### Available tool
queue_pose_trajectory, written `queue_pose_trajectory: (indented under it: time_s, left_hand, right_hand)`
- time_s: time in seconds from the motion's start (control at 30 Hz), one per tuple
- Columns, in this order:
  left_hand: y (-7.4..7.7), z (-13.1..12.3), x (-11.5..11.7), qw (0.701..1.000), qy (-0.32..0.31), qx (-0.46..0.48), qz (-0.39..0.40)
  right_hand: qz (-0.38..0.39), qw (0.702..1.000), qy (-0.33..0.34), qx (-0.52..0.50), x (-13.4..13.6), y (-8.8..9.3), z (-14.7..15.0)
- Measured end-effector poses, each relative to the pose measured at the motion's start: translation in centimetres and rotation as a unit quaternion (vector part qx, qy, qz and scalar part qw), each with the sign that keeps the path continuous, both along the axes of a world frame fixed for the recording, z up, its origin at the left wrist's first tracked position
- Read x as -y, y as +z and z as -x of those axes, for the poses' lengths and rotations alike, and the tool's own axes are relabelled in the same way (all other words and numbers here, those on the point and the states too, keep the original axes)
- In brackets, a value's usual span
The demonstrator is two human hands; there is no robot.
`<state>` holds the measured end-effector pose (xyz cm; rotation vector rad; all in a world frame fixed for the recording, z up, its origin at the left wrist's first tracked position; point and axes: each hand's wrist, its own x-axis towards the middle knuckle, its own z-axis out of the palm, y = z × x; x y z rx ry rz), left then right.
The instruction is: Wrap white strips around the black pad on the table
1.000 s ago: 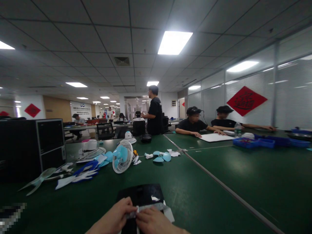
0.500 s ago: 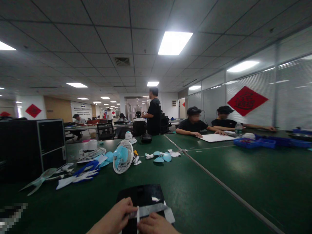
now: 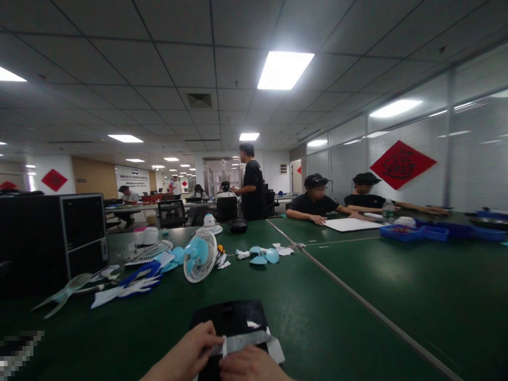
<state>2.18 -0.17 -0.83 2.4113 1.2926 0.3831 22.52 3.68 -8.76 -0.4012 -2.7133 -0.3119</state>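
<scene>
A flat black object (image 3: 228, 316) with rounded corners lies low in the middle of the view; its kind I cannot make out. Across it runs a shiny grey strip (image 3: 248, 340), and a narrow white strip (image 3: 224, 346) crosses that one near its left end. My left hand (image 3: 198, 344) is closed, with thumb and fingertips pinching the grey strip's left end beside the white strip. My right hand (image 3: 250, 365) has its fingers curled at the white strip's lower part, just below the grey strip. A white sheet-like piece (image 3: 275, 349) sticks out at the right. My palms hide the object's lower half.
On the green table (image 3: 317, 317) stand a small fan (image 3: 200, 256), loose blue fan blades (image 3: 264, 255), blue-and-white gloves (image 3: 137, 283) and a black computer case (image 3: 51, 243). Two co-workers sit across the table by a white board (image 3: 351, 225) and blue trays (image 3: 400, 232).
My right hand has shifted slightly left and up, covering more of the white strip's lower part. My left hand stays in place. A seated co-worker's hand has moved a little by the white board.
</scene>
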Motion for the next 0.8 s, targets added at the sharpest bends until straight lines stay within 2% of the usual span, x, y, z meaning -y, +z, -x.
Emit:
queue_pose_trajectory:
  time_s: [0.2,0.43,0.57,0.8]
  left_hand:
    - [-0.5,0.1,-0.3,1.000,-0.012,0.013,-0.004]
    - [-0.6,0.3,-0.3,1.000,-0.017,0.007,-0.015]
    - [-0.2,0.3,-0.1,1.000,-0.012,0.004,-0.009]
    - [1.2,0.3,0.6,0.999,-0.003,0.003,0.032]
  right_hand:
    - [0.014,0.998,-0.059,0.024,-0.8,-0.8,0.2]
    - [0.075,0.995,-0.064,0.011,-0.6,-0.5,0.0]
    - [0.124,0.991,-0.058,0.007,0.4,1.7,-0.9]
    - [0.202,0.970,-0.136,0.004,2.0,6.5,-3.7]
